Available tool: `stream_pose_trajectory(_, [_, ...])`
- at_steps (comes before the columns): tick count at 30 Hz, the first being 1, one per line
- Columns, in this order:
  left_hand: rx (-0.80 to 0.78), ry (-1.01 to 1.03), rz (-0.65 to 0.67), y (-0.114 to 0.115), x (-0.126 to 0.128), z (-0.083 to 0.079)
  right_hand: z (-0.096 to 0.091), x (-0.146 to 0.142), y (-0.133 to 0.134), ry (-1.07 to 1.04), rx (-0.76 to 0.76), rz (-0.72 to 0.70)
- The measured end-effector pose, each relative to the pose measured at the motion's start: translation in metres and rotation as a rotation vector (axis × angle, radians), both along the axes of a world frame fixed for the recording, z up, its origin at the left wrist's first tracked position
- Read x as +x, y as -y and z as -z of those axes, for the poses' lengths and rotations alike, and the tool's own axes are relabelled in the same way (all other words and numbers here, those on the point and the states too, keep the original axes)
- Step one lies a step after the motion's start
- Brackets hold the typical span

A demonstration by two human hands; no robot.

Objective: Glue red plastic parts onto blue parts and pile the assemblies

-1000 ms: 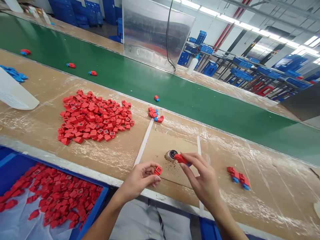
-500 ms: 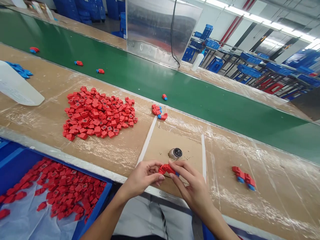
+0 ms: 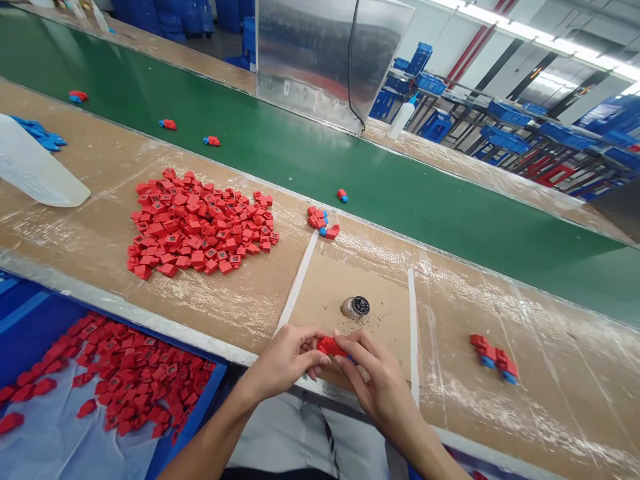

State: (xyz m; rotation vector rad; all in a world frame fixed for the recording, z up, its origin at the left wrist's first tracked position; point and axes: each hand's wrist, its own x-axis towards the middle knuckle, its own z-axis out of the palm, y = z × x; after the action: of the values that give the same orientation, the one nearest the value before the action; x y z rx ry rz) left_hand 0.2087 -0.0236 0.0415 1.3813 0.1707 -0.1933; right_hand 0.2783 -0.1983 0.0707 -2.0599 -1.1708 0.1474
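The hands have drawn closer together: the left hand (image 3: 285, 360) and right hand (image 3: 381, 390) are curled, gripping a red plastic part (image 3: 329, 346) between them, just over the near edge of the tabletop (image 3: 150, 308). A small round tin (image 3: 356, 307) sits just beyond on a cardboard sheet (image 3: 385, 293), with a heap of red parts (image 3: 200, 223) to the left.

The red plastic part (image 3: 329, 347) and the heaped red plastic pieces (image 3: 200, 223) look matt and smooth. The brown cardboard sheet (image 3: 370, 280) is rough, the clear film (image 3: 550, 393) beside it glossy, and the upright panel (image 3: 305, 60) polished metal.
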Motion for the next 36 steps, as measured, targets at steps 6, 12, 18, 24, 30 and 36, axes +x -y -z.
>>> stream_pose_trajectory(6, [0.054, 0.014, 0.036, -0.003, 0.001, 0.001, 0.002, -0.006, -0.003, 0.01, -0.005, 0.025])
stream_pose_trajectory(12, [-0.063, -0.086, 0.072, -0.006, 0.001, -0.005, -0.004, -0.009, 0.0, 0.026, 0.047, 0.104])
stream_pose_trajectory(18, [0.417, -0.094, -0.391, -0.069, -0.009, -0.019, 0.014, 0.05, 0.108, 0.199, -0.08, 0.749])
stream_pose_trajectory(24, [1.265, -0.272, -0.783, -0.125, -0.003, -0.024, 0.04, 0.109, 0.176, 0.491, -0.358, 0.871])
stream_pose_trajectory(30, [1.436, -0.443, -0.613, -0.122, 0.008, -0.029, 0.017, 0.191, 0.066, 0.512, -0.126, 0.621])
stream_pose_trajectory(36, [1.401, -0.407, -0.511, -0.131, -0.002, -0.017, 0.037, 0.309, -0.088, 0.266, -0.228, 0.444])
